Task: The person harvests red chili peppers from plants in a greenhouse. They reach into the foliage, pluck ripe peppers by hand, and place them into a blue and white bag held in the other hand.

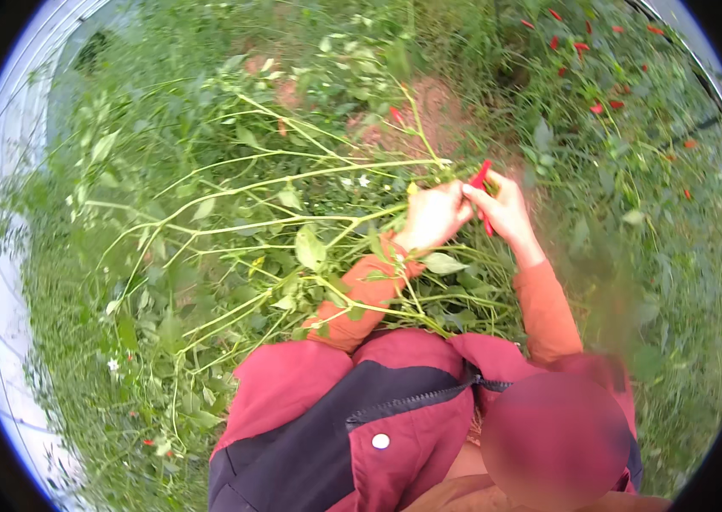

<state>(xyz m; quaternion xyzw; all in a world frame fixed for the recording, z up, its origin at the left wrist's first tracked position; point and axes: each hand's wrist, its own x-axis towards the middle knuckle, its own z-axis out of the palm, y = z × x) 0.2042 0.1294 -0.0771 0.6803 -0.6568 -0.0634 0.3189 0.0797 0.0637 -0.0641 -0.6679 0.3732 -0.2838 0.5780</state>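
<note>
Both of my hands meet among the green stems of chilli pepper plants. My right hand [500,203] is closed around red chilli peppers [480,177]; one sticks up above the thumb and another red tip shows below the fingers. Close against it on the left, my left hand [436,216] has its fingers curled near the same peppers; what lies inside them is hidden. Long pale green stems [300,221] spread to the left from beside my left hand, and leafy twigs lie over my left orange sleeve.
More red chillies [581,47] hang on plants at the upper right. Bare reddish soil [441,115] shows beyond my hands. White sheeting [2,269] borders the plants at the left. Small white flowers [363,181] dot the foliage.
</note>
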